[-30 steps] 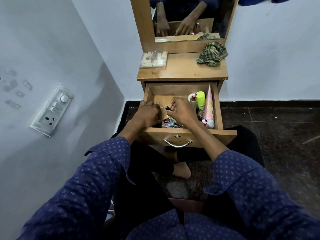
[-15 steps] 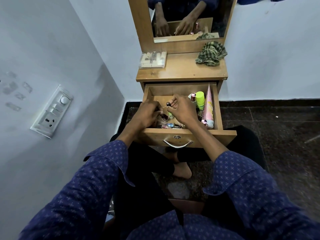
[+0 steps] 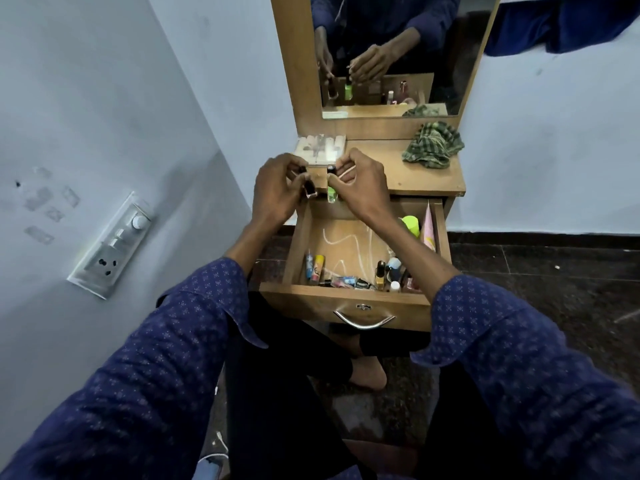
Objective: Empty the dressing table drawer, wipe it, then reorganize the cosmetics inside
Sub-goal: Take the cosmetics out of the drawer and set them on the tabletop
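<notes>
The wooden drawer (image 3: 346, 299) of the dressing table stands pulled open. Several small cosmetics (image 3: 346, 281) lie along its front wall, and a lime-capped bottle (image 3: 411, 225) and a pink tube (image 3: 428, 225) stand at its right. My left hand (image 3: 277, 192) pinches a dark nail polish bottle (image 3: 310, 188) above the tabletop's front edge. My right hand (image 3: 360, 188) pinches a green nail polish bottle (image 3: 331, 195) beside it. Both bottles hang just in front of a clear plastic case (image 3: 320, 150) on the tabletop (image 3: 415, 178).
A green checked cloth (image 3: 433, 144) lies crumpled at the back right of the tabletop. A mirror (image 3: 388, 53) rises behind it. The left wall carries a switch panel (image 3: 110, 245). My legs and a bare foot (image 3: 367, 375) are under the drawer, on dark floor.
Both hands have risen out of the drawer, each with a nail polish bottle, to the tabletop's front edge. The camera has moved closer.
</notes>
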`<state>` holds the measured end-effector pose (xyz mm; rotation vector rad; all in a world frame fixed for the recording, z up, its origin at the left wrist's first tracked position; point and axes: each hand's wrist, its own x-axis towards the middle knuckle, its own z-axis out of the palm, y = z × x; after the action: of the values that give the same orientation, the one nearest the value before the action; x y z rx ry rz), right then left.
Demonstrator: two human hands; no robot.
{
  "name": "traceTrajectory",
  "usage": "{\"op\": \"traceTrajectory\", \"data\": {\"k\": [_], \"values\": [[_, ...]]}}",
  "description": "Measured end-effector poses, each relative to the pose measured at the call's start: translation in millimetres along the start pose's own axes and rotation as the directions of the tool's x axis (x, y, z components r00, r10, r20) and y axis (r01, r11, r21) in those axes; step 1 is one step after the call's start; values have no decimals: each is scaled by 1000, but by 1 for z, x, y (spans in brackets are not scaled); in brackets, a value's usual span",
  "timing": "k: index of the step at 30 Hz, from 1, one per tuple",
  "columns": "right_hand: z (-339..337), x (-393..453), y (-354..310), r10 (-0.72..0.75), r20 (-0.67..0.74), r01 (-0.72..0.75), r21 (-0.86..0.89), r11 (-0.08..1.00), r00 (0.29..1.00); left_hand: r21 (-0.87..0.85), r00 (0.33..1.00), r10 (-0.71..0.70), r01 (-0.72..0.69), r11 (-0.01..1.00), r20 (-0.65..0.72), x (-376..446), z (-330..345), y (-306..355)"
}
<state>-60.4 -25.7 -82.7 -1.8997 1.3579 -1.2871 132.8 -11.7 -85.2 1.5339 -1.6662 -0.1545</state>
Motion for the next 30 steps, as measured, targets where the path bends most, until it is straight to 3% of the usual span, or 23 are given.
{"op": "traceTrajectory", "data": {"k": [12, 25, 30], "values": [[50, 83, -14, 5, 30, -1, -133, 991, 1000, 112, 996, -80, 76, 991, 36, 75, 1, -22], [43, 68, 3, 33, 63, -24, -135, 991, 997, 66, 985, -114, 106, 992, 131, 59, 7, -22], [32, 38, -3, 12, 27, -7, -178, 984, 1000, 42, 992, -115, 113, 993, 49, 34, 11, -26]]}}
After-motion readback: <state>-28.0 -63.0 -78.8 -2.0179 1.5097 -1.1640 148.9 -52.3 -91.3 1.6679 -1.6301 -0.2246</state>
